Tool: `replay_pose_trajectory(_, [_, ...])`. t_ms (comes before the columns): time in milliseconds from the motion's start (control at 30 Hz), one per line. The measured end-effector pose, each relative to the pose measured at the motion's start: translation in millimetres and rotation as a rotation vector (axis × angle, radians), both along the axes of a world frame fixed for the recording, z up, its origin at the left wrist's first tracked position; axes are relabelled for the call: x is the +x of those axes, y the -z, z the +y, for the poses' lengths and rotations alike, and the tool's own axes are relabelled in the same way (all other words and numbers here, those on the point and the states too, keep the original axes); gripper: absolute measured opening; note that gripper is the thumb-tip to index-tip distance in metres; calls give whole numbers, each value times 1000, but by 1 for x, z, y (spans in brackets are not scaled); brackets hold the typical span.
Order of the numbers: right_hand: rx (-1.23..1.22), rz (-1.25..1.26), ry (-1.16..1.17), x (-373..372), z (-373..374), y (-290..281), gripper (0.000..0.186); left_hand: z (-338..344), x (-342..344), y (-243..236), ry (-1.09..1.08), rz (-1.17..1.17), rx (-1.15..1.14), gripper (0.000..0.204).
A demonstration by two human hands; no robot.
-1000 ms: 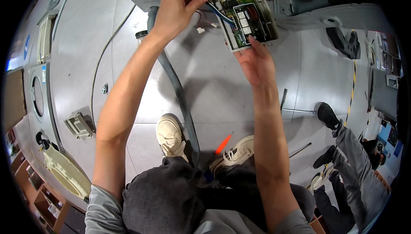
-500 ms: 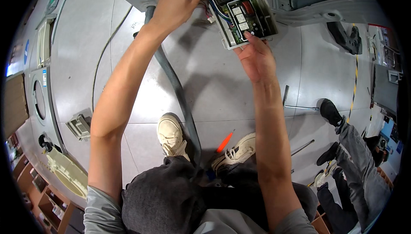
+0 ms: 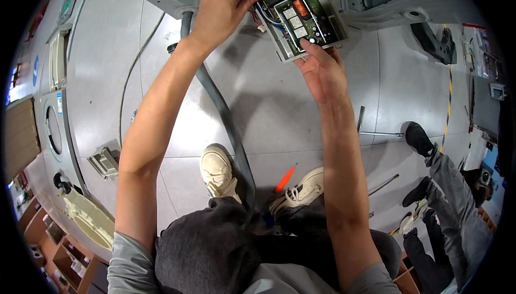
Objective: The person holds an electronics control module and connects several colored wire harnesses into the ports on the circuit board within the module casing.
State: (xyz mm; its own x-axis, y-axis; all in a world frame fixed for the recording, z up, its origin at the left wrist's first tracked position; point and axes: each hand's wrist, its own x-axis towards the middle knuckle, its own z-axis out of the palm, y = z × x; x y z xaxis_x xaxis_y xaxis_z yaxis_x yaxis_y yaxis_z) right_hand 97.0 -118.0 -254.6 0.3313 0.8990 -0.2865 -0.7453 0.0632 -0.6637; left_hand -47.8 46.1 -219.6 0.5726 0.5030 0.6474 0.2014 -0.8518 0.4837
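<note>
A green circuit board (image 3: pixel 314 11) sits in a grey plastic housing (image 3: pixel 337 27) at the top of the view, with a black-framed section carrying a copper-coloured coil (image 3: pixel 300 8). My right hand (image 3: pixel 321 73) grips the housing's near edge from below, its thumb lying over the rim beside the board. At the left edge, the fingers of my left hand (image 3: pixel 223 11) are pinched together near bundled wires (image 3: pixel 271 18). What lies between those fingertips is too small to tell. A white connector (image 3: pixel 262 28) dangles on thin wires below them.
A grey corrugated hose (image 3: pixel 219 103) runs down to my feet. Metal panels of a large appliance (image 3: pixel 376 17) border the top. On the floor are an orange pointed tool (image 3: pixel 285 179), a metal bar (image 3: pixel 380 133) and a small grey part (image 3: pixel 104 163). Another person's legs (image 3: pixel 449 197) are at right.
The housing with the board has shifted slightly left and tilted a little, both hands staying at it. My left hand's fingers have moved slightly left and down along its edge.
</note>
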Motion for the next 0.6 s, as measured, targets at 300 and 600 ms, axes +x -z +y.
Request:
replay_pose_trajectory(300, [-15, 20, 44, -2, 3, 2, 45, 10, -11, 11, 23, 50, -395, 22])
replay_pose_trajectory(600, [-4, 0, 28, -2, 3, 2, 44, 12, -14, 22, 14, -3, -406, 19])
